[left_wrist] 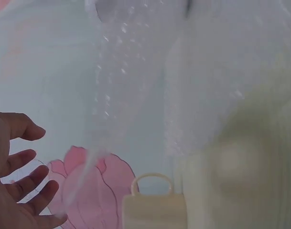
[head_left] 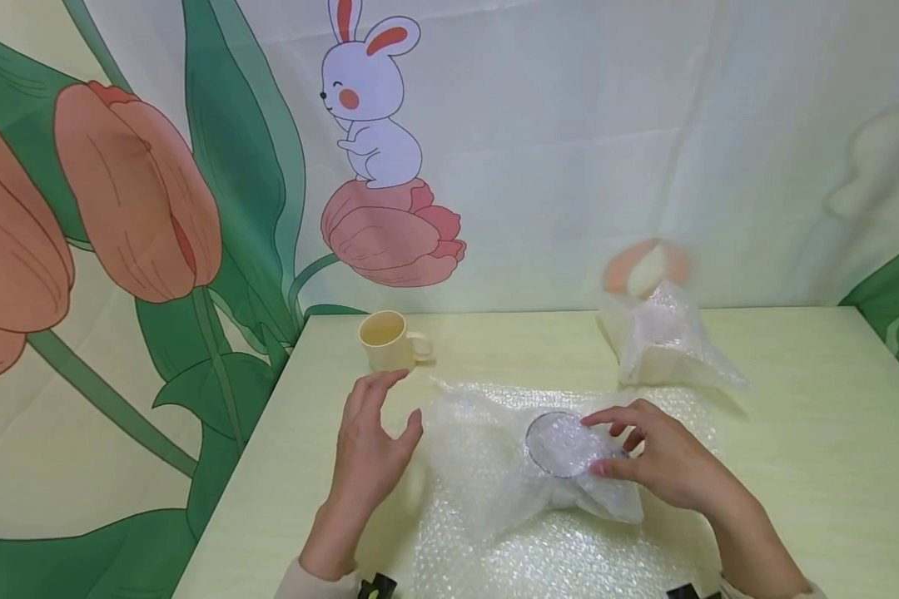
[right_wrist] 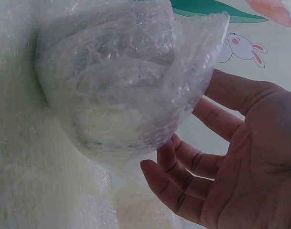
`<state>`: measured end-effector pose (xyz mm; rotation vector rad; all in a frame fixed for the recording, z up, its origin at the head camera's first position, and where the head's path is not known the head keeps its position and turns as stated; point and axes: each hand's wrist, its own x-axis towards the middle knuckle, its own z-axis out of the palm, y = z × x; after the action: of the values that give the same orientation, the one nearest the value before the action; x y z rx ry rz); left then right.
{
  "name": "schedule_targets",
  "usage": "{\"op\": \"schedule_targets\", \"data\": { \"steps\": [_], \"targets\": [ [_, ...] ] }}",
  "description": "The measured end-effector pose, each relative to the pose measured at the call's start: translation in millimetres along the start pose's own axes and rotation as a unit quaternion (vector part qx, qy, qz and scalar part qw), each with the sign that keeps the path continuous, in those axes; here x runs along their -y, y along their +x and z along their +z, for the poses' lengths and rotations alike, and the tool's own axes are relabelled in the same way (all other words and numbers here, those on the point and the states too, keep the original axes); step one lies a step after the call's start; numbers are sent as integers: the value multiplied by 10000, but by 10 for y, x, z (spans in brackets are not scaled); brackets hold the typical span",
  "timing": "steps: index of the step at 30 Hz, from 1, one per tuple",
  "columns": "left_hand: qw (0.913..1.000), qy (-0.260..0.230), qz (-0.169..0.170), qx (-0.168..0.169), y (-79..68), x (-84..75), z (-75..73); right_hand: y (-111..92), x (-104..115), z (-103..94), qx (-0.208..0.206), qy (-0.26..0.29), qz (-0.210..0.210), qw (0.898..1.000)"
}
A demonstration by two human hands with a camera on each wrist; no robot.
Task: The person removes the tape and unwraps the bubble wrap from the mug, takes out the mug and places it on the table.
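Note:
A bubble-wrapped round item [head_left: 562, 445] with a thin dark rim stands on a sheet of bubble wrap [head_left: 562, 553]. Its exact kind is hidden under the wrapping. My right hand [head_left: 663, 457] holds its right side, thumb and fingers curved around the wrap. In the right wrist view, a loose flap of the wrapping [right_wrist: 202, 57] covers part of that hand's fingertips. To the left of the sheet, my left hand [head_left: 370, 441] is raised with fingers spread and nothing in them. A pale yellow mug [head_left: 387, 343] stands just beyond it, handle to the right.
Another bubble-wrapped bundle [head_left: 663, 341] sits at the back right of the pale table [head_left: 802, 433]. Behind the table's far edge hangs a cloth backdrop [head_left: 554, 150] printed with tulips and a rabbit.

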<state>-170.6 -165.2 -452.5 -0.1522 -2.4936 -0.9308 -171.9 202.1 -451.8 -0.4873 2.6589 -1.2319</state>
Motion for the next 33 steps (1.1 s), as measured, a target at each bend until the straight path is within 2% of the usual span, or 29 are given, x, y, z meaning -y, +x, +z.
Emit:
{"op": "schedule_targets", "data": {
  "steps": [6, 8, 10, 14, 17, 20, 23, 27, 30, 33],
  "targets": [
    [9960, -190, 862, -154, -60, -273, -33, -4, 9, -5, 7, -7, -10, 10000],
    [9939, -289, 1061, 46, -88, -362, -17, -7, 12, -9, -7, -36, -7, 10000],
    [9917, -464, 1110, 454, -115, -445, 15, -10, 15, -12, -14, -55, -10, 10000],
    [9804, -689, 803, 1664, -158, -549, 138, -13, 19, -15, -40, -66, 12, 10000],
    [9636, -622, 523, 2545, -172, -561, 249, -10, 23, -7, -42, -48, -16, 10000],
    [9445, -566, 396, 3211, -159, -543, 356, -4, 20, 2, -44, -35, -69, 10000],
    [9288, -612, 328, 3640, -118, -508, 450, 1, 15, 1, -54, -5, -99, 9999],
    [9129, -640, 203, 4027, -52, -456, 534, 3, 5, -5, -33, 10, -68, 10000],
    [9043, -623, 214, 4217, -17, -411, 587, 1, -5, -8, -26, 4, -41, 10000],
    [9000, -610, 283, 4307, 1, -373, 633, 1, -17, -13, -31, 12, -70, 10000]
  ]
}}
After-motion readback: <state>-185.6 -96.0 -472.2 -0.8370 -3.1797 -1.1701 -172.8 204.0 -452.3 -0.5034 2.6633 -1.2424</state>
